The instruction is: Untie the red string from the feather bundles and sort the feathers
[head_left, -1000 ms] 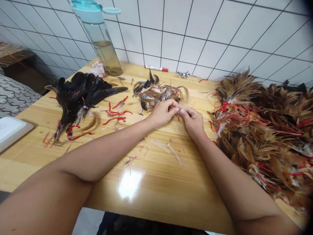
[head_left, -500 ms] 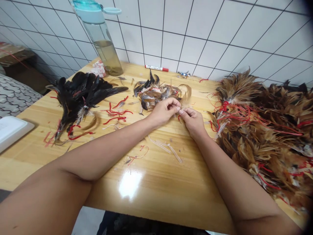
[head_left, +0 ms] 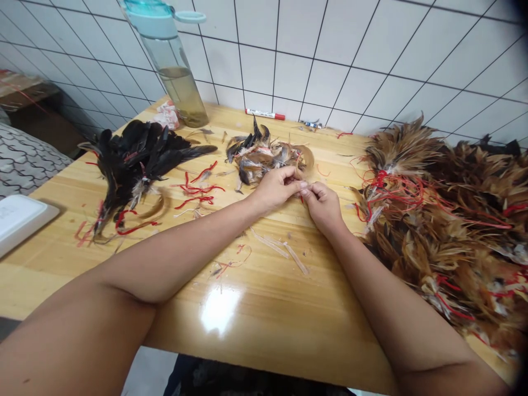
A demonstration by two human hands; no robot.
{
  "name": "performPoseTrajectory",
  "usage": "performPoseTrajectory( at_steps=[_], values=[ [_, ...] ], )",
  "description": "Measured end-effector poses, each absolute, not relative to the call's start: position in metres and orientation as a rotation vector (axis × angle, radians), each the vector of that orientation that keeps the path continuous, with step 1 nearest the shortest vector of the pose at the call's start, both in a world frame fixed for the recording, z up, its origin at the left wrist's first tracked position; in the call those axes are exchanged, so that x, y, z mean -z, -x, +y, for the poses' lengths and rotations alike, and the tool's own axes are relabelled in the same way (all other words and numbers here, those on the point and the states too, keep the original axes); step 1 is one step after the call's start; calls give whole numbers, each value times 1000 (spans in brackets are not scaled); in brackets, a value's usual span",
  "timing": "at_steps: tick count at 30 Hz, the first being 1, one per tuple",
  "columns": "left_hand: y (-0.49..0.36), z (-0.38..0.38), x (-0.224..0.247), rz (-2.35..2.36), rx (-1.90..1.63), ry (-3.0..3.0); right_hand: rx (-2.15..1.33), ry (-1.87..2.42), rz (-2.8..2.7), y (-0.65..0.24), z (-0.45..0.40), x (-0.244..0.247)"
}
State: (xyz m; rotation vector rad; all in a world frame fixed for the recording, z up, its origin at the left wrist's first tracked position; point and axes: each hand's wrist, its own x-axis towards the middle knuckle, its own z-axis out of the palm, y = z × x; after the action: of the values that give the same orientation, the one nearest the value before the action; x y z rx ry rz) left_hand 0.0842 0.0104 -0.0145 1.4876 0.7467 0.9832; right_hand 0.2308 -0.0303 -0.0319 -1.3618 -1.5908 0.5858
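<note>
My left hand (head_left: 277,191) is closed in a pinch, and a curved tan feather (head_left: 307,159) rises from behind its fingers. My right hand (head_left: 324,206) is pinched too, its fingertips meeting those of the left. What lies between the right fingers is hidden; a bit of red shows just below. Right behind the left hand lies a small pile of mixed brown and black feathers (head_left: 253,165). Red string pieces (head_left: 198,190) are scattered left of it.
Black feather bundles (head_left: 138,157) lie at the left, brown feather bundles (head_left: 429,231) tied with red string at the right. A water bottle (head_left: 181,91) stands at the back near a red-and-white marker (head_left: 264,114). Clear plastic strips (head_left: 295,257) lie in front; a white box-like object (head_left: 25,223) sits far left.
The curved tan feather has shifted left and lower by the left hand. My right hand has turned slightly and its fingers are curled tighter; both hands stay close together.
</note>
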Motion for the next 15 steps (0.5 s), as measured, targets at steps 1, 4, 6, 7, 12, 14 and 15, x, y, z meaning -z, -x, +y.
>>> performPoseTrajectory(
  at_steps=[1,4,6,7,12,14,15],
  values=[
    [-84,11,14,760,-998,-1483,-602,1357,-1577,-230,-31,32],
    [-84,11,12,759,-1042,-1432,-731,1324,-1505,-230,-31,29],
    [-83,11,10,737,-1053,-1400,-854,1280,-1431,-231,-32,26],
    [-82,11,9,729,-1052,-1402,-908,1251,-1391,-231,-32,25],
    [-83,12,9,730,-1064,-1538,-1017,1210,-1375,-231,-35,20],
    [-83,13,9,722,-1051,-1583,-1007,1210,-1389,-231,-34,20],
    [-82,14,9,724,-1053,-1605,-991,1199,-1378,-231,-34,21]
  ],
)
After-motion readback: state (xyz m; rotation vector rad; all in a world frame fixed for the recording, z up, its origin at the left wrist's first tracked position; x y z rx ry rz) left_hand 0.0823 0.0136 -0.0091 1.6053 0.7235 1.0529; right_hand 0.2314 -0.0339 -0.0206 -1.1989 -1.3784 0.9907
